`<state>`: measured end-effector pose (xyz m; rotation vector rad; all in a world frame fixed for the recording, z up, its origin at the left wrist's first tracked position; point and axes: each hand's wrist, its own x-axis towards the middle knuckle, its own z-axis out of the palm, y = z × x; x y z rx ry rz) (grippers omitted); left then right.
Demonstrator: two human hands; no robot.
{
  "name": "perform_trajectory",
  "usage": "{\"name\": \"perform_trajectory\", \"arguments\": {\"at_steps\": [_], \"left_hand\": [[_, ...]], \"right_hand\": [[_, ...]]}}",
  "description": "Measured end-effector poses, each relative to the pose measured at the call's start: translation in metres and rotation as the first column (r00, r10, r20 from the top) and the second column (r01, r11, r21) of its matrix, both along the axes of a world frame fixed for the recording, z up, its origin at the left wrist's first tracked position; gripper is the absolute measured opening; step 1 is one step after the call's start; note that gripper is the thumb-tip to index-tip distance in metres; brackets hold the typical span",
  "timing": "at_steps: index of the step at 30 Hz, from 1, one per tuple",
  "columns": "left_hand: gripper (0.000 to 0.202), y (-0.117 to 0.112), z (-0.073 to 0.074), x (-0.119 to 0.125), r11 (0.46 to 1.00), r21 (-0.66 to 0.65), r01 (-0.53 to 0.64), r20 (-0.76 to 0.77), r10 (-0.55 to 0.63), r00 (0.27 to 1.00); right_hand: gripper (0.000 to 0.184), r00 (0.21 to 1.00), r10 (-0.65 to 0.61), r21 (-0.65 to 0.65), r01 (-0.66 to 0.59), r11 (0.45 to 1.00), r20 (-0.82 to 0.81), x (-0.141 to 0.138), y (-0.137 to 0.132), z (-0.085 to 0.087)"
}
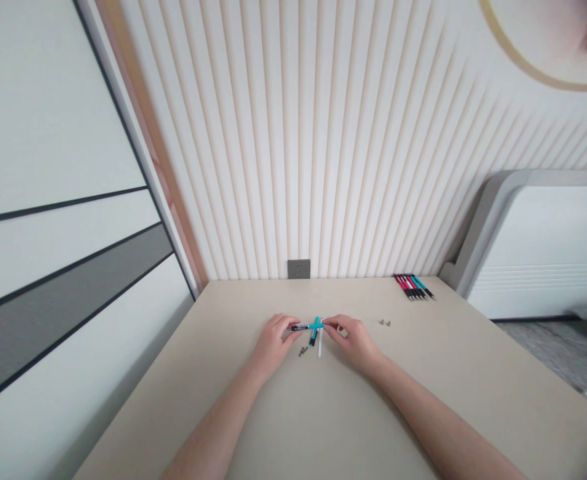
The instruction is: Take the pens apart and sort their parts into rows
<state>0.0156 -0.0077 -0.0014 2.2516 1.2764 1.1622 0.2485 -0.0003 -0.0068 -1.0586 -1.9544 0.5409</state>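
Note:
My left hand (276,339) pinches the dark end of a teal and black pen (307,327), held sideways above the table. At the pen's teal end, the fingers of my right hand (347,337) are closed on it. Below the held pen, another teal pen barrel with a black grip (313,339) lies on the table. Close beside that barrel is a thin white strip or tube (320,347). Several small dark parts (303,351) rest near my left fingertips; they are too small to name.
Several pink, teal and black pens (413,287) lie in a row at the back right of the beige table (323,413). Small grey pieces (384,323) sit right of my right hand. A ribbed wall with a dark socket (299,269) stands behind, a white cabinet (48,267) at left.

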Motion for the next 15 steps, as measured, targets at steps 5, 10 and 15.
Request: {"name": "perform_trajectory", "arguments": {"at_steps": [5,10,15], "left_hand": [[0.009,-0.0007,0.0017,-0.0002,1.000,0.001,0.006,0.012,-0.006,1.000],[0.014,-0.0005,0.0035,-0.0008,1.000,0.010,-0.005,0.039,0.004,0.999],[0.014,-0.0004,0.0038,-0.0008,1.000,0.004,-0.005,0.034,0.005,0.999]], "right_hand": [[0.026,1.000,-0.014,-0.023,0.013,1.000,-0.018,0.0004,0.0023,-0.0018],[0.027,0.999,0.020,-0.058,-0.023,0.998,-0.039,0.0008,0.0027,-0.0011],[0.026,0.995,-0.034,-0.114,0.023,0.993,-0.090,0.0021,0.0032,0.0014]]}}
